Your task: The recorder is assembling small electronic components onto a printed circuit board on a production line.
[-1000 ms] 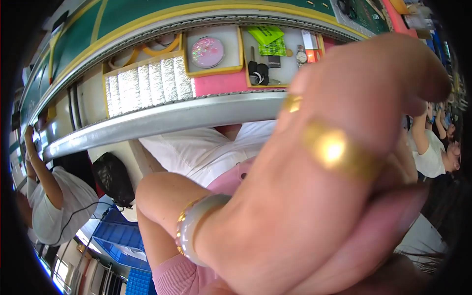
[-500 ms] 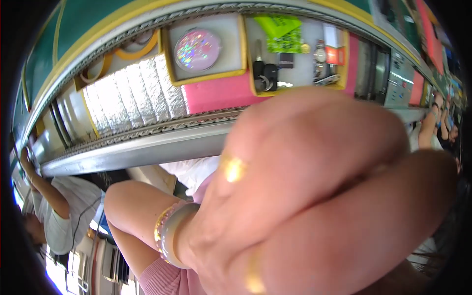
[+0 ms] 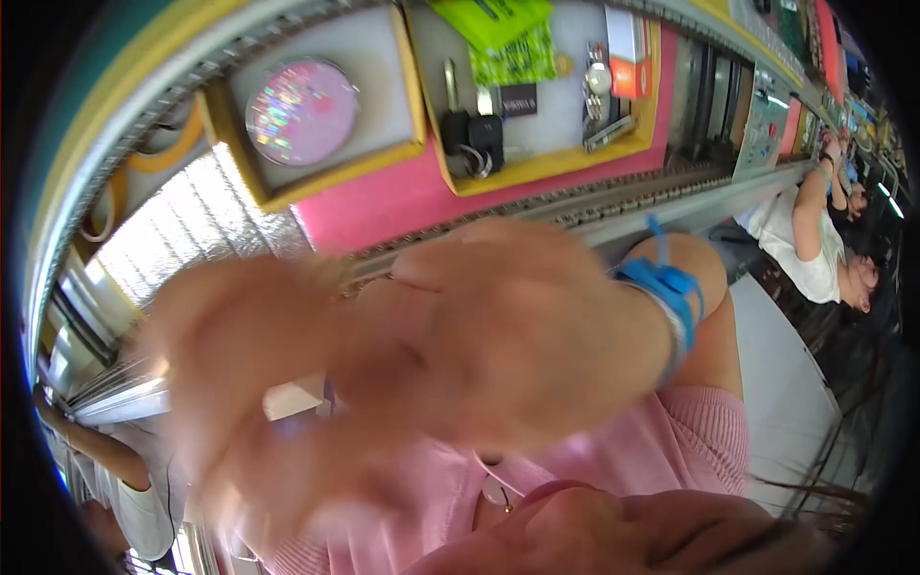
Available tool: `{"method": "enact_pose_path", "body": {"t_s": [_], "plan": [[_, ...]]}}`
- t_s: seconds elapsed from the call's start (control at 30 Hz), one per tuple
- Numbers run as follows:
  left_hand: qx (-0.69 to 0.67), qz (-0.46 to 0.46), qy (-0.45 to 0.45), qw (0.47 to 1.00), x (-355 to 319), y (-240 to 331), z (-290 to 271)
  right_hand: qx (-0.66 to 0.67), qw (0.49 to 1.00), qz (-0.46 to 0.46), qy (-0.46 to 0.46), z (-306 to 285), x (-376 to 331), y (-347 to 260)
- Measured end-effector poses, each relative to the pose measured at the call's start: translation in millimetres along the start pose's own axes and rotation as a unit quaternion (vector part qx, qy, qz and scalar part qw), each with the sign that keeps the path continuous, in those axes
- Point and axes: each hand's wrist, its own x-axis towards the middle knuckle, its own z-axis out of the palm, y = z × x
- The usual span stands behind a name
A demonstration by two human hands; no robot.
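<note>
Head view: bare, blurred left hand [image 3: 264,379] and bare right hand [image 3: 532,335] close before the lens, fingers hard to read

Largest first: a long grey metal rail [image 3: 757,196] across the work line. Near its far right end, a person in a white shirt [image 3: 803,240]; at lower left, another white-shirted person [image 3: 149,517]. Behind the hands, a pink knit top with ribbed sleeves [image 3: 704,431].

Beyond the rail, a flat pink panel [image 3: 359,206], a ribbed silver foil sheet [image 3: 192,220], and two yellow-framed, pale-floored trays, left [image 3: 345,173] and right [image 3: 565,163].

Both hands near each other, possibly touching. Left fingers curled but smeared by blur; right fingers bunched toward the left hand. No way to tell whether clamped on anything.

In the left tray, a round pink glittery disc [image 3: 305,110]; in the right one, bright green packets [image 3: 515,57], a black key fob [image 3: 484,139] and a silver wristwatch [image 3: 598,79], all apart from the hands.

Smallest, within the left hand's curl, a pale angular patch [image 3: 295,399], held or merely behind impossible to say. Progress, as a judgement: no finished result visible, nothing to separate done from left.
</note>
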Motion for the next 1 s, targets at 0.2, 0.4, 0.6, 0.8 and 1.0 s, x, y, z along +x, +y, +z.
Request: {"method": "enact_pose_path", "body": {"t_s": [0.2,0.4,0.6,0.8,1.0], "plan": [[-0.347,-0.100,0.026,0.932,2.8,-8.5,52.4,0.005,0.987,-0.139,-0.077,31.4,5.5,24.2],[-0.509,-0.049,-0.021,0.859,13.1,-10.9,85.6,-0.083,0.971,-0.185,-0.125,12.3,-15.5,32.2],[-0.584,-0.080,0.060,0.805,26.3,-4.3,103.9,-0.058,0.972,-0.200,-0.108,13.7,1.7,28.7],[-0.586,-0.067,0.112,0.800,15.3,-14.3,81.2,-0.062,0.983,-0.168,-0.049,27.1,5.2,32.7],[-0.702,-0.206,0.060,0.680,12.6,-19.9,82.7,0.017,0.996,-0.044,-0.080,34.6,3.5,40.8]]}}
